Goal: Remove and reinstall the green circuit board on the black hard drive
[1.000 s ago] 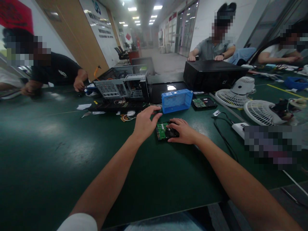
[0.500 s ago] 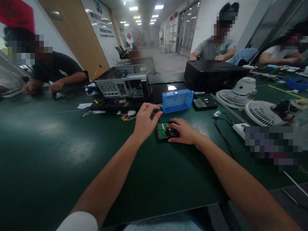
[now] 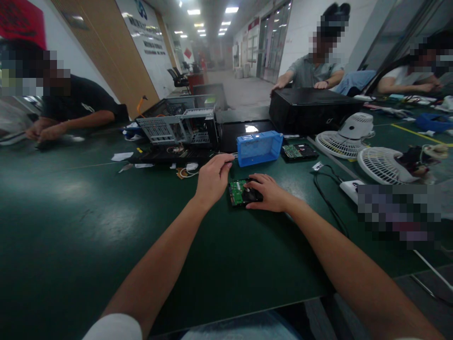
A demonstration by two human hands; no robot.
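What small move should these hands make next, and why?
I'd perhaps bring the left hand's grip to the uncovered left end of the hard drive: the right hand's grip spans only its other end, and the left is close by.

An office-like workshop: a long dark-green surface bears an opened grey metal computer case; black office chairs stand beyond.

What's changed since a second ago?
The left hand has narrowed its pinch; anything held is too small to tell. The black-sleeved co-worker's hand has drawn back from the open computer case. A grey-shirted co-worker's hand has shifted to the edge of the black case. The right hand stays on the hard drive; blue bin unmoved.
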